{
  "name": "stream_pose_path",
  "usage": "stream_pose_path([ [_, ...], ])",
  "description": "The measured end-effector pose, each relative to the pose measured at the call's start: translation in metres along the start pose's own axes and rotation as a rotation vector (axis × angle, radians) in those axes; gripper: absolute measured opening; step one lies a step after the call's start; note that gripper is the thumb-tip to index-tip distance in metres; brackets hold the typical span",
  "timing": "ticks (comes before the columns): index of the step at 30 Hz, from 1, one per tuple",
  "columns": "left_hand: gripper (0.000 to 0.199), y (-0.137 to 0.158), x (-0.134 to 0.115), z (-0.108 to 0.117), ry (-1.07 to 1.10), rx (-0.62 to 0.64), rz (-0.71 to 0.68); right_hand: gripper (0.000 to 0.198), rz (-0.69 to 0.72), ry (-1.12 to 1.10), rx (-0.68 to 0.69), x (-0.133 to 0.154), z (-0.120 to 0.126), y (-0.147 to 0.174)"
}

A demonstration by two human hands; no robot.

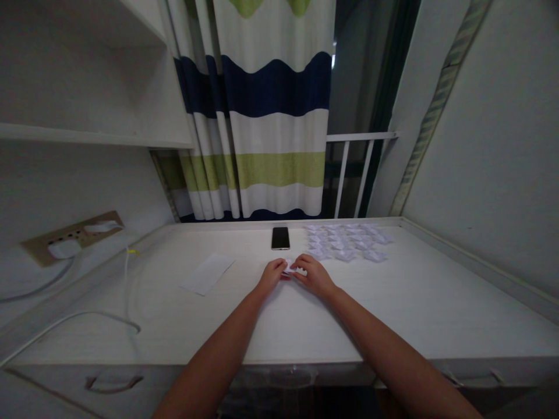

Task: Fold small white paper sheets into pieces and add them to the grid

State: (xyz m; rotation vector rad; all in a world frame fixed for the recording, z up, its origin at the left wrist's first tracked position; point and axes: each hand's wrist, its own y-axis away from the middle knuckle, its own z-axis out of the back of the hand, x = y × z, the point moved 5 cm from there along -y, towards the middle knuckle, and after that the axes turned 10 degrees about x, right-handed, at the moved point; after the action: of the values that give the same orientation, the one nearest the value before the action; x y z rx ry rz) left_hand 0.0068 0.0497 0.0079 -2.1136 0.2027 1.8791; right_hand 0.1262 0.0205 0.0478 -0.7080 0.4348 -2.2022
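Note:
A small piece of folded white paper (288, 267) is held between my two hands above the middle of the desk. My left hand (273, 273) pinches its left side, with the thumb on top. On the other side, my right hand (313, 275) grips it between thumb and fingers. The exact shape of the folds is too small to make out. Just beyond my hands lies a black phone (280, 238). Several folded white paper pieces (343, 242) stand in rows at the back, right of the phone. A stack or sheet of flat white paper (208, 273) rests to the left.
The white desk (419, 308) has a raised rim at the back. On the left wall, a power strip (72, 237) holds plugs, and a white cable (87, 313) runs over the desk's left side. A shelf (96, 137) overhangs the left; a striped curtain (279, 134) hangs behind.

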Motion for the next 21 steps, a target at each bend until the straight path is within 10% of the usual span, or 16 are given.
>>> stream_pose_path([
  [21, 0.028, 0.0059, -0.0076, -0.0091, -0.407, 0.172, -0.131, 0.019, -0.041, 0.146, 0.187, -0.0032, -0.0085, -0.001],
])
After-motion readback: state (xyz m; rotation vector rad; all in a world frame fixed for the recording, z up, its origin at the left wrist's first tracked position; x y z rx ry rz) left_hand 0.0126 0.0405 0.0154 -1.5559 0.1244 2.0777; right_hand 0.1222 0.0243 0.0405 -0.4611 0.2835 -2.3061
